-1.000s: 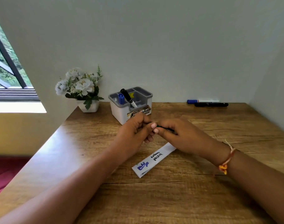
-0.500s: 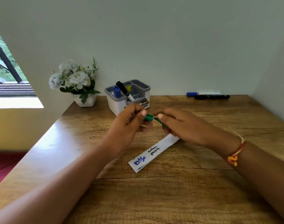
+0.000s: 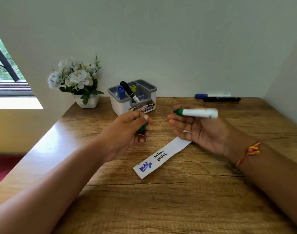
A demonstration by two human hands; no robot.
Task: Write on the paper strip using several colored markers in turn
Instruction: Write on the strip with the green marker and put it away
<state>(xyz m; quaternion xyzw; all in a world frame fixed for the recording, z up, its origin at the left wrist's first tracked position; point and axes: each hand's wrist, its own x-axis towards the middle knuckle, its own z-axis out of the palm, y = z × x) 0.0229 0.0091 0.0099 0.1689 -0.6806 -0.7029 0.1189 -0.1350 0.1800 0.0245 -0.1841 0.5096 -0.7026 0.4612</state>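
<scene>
A white paper strip (image 3: 163,155) lies slanted on the wooden desk (image 3: 186,200), with a blue word at its near end and black writing in the middle. My right hand (image 3: 200,130) hovers above the strip's far end, palm up, holding an uncapped white marker with a green tip (image 3: 196,112) pointing left. My left hand (image 3: 127,130) is closed around the green cap (image 3: 142,127), left of the strip. The two hands are apart.
A white and grey organiser (image 3: 136,98) at the back holds a blue marker (image 3: 120,92) and a black marker (image 3: 128,91). A pot of white flowers (image 3: 77,81) stands to its left. A blue-capped marker (image 3: 212,95) and a black marker (image 3: 222,99) lie by the back wall.
The hands, together at the marker a second ago, have pulled apart. The cap came off into my left hand, and my right hand turned palm up with the marker body.
</scene>
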